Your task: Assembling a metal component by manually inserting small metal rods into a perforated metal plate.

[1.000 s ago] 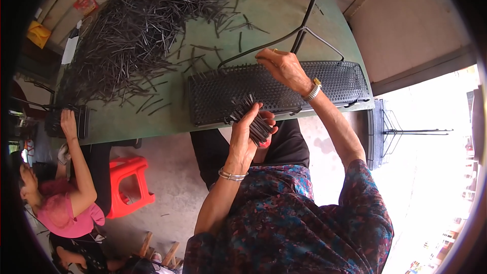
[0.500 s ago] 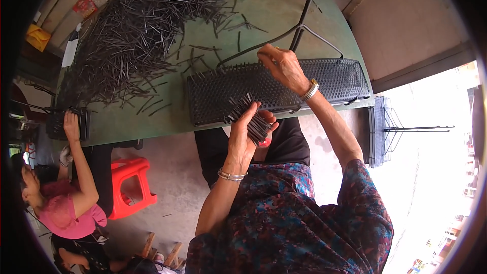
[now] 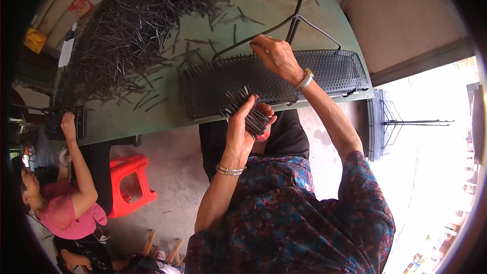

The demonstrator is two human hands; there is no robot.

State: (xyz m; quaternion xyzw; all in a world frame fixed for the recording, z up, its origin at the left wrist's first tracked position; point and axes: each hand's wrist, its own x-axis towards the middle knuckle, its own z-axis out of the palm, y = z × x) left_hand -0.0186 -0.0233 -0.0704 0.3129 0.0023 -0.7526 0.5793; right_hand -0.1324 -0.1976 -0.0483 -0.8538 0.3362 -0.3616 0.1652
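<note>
A bundle of thin black strips (image 3: pixel 255 123) lies in my left hand (image 3: pixel 237 134), the thumb pressed over it and the fingers curled round beneath. This hand is just off the near edge of a long black perforated mesh panel (image 3: pixel 324 76) on the table. Over the panel's far edge, my right hand (image 3: pixel 280 60) has its thumb and fingers pinched together. Whatever sits in that pinch is too small to make out. Several short strips stick up along the far edge, left of the right hand. A black forked metal rod (image 3: pixel 319 34) joins the panel's far side.
A big heap of black strips (image 3: pixel 133 25) covers the left of the green table (image 3: pixel 203 89), with loose ones scattered around. At the left, a co-worker's hand (image 3: pixel 68 126) touches a smaller black piece. A red stool (image 3: pixel 131 185) stands below; another mesh panel with rods (image 3: pixel 376 124) is at the right.
The whole view has shifted slightly. Both hands keep nearly the same places against the panel, with the left still round the strips and the right still pinched at the far edge.
</note>
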